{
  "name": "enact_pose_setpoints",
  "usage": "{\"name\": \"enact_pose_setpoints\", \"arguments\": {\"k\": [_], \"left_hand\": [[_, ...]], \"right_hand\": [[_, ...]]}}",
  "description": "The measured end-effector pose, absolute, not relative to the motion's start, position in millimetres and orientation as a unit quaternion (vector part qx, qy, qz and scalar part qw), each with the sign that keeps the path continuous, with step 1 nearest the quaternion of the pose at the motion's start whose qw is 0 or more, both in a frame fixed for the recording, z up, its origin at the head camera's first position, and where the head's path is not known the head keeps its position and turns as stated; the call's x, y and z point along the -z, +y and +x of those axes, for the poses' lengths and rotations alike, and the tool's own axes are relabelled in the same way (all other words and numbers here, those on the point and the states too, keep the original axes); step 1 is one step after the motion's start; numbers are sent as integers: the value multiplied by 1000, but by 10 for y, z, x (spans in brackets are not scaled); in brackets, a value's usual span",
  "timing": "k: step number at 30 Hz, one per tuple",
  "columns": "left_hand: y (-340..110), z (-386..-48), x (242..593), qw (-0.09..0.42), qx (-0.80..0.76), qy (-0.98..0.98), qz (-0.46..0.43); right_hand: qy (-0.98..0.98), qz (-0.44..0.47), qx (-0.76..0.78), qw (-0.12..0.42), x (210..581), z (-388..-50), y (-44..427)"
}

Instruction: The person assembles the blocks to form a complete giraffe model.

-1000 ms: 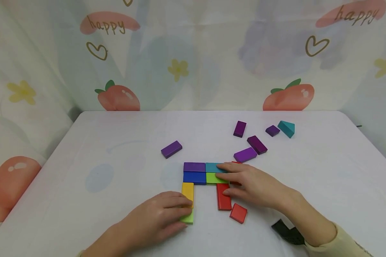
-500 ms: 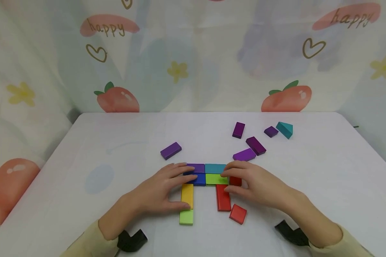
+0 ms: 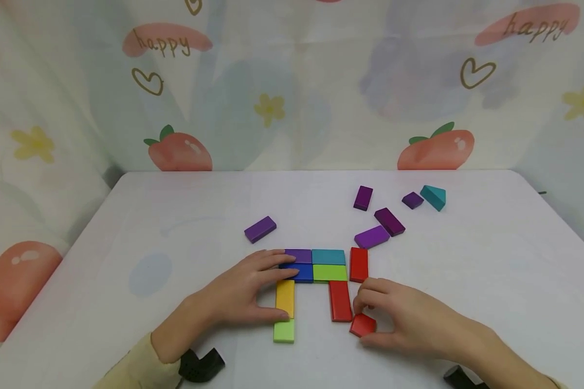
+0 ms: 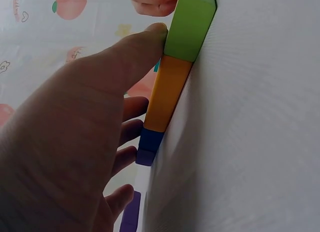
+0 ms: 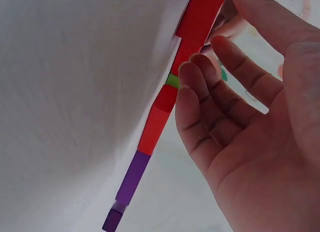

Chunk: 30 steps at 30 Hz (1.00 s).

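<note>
My left hand point(image 3: 233, 289) rests with spread, relaxed fingers on a purple block point(image 3: 300, 255) and a blue block point(image 3: 304, 273). Its thumb touches where a yellow block point(image 3: 285, 294) meets a light green block point(image 3: 284, 331). With thumb and index finger, my right hand point(image 3: 409, 319) pinches a small red block point(image 3: 362, 326), partly hidden by the fingers. Just left of it lies a longer red block point(image 3: 340, 302), below a lime green block point(image 3: 329, 273) and a teal block point(image 3: 328, 256). Another red block point(image 3: 359, 265) stands slightly apart at their right.
Farther back on the white table point(image 3: 175, 313) lie loose purple blocks: one at the left point(image 3: 260, 229) and several at the right, among them a violet block point(image 3: 372, 236). A teal triangular block point(image 3: 434, 198) sits at the far right. Black wrist straps point(image 3: 201, 366) hang under the forearms.
My left hand moved up from the yellow and green blocks onto the purple and blue ones. My right hand left the lime and red blocks and came down to the small red block.
</note>
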<state>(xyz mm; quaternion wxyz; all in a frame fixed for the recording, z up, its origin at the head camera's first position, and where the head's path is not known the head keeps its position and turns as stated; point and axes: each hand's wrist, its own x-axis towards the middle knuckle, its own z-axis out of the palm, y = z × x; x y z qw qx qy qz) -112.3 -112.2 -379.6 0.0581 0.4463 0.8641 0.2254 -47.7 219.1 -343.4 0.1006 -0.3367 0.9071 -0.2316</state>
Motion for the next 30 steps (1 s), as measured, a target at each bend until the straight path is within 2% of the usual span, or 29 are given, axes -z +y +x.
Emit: {"name": "enact_pose_setpoints", "arguments": {"k": [9, 18, 24, 30], "left_hand": [[-1123, -1105, 3812, 67, -235, 864, 440], [-1134, -1099, 3812, 65, -246, 864, 435], [-1138, -1103, 3815, 60, -254, 861, 437], [-1132, -1111, 3837, 62, -250, 862, 437]], "right_hand": [[903, -333, 238, 131, 3408, -462, 2218], [871, -405, 265, 84, 3387, -418, 2168], [858, -447, 241, 83, 3457, -385, 2062], [869, -441, 203, 94, 3454, -350, 2036]]}}
